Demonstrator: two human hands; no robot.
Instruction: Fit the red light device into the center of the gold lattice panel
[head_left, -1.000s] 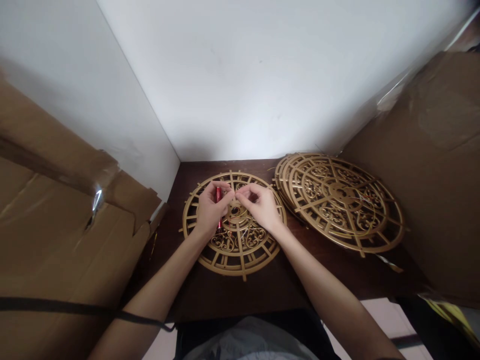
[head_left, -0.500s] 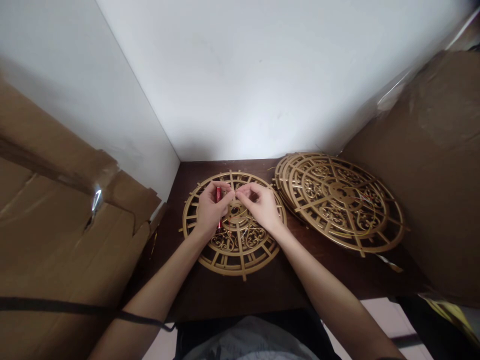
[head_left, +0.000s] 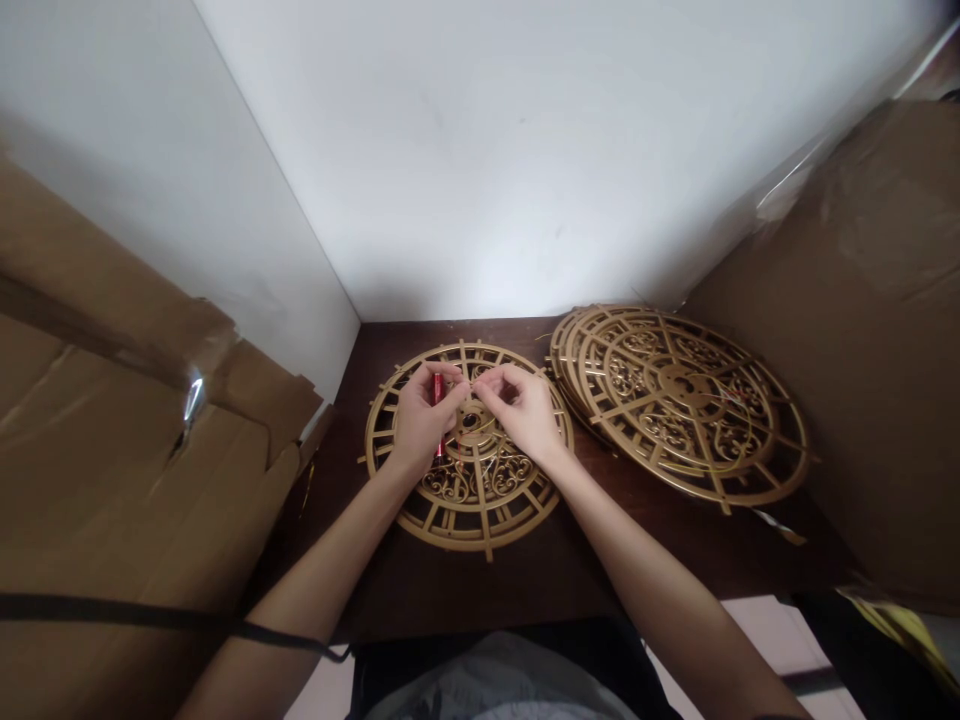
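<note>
A round gold openwork clock-face-like disc (head_left: pixel 487 530) lies flat on the dark table, scrollwork inside its ring. My left hand (head_left: pixel 425 415) is over its upper left part. A slim red rod-shaped tool (head_left: pixel 439 382) is tucked in that hand, its lower end showing below the palm. My right hand (head_left: pixel 525 405) is closed in a pinch just right of the disc's hub. The fingertips of both hands nearly meet above the hub; what they pinch is too small to make out. Thin wire-like strands show near the hub.
A stack of similar gold discs (head_left: pixel 724 495) lies to the right. Cardboard boxes stand on the left (head_left: pixel 112 480) and right (head_left: pixel 862 350), with a white wall (head_left: pixel 480 180) behind. A black cord (head_left: pixel 150 613) crosses my left forearm.
</note>
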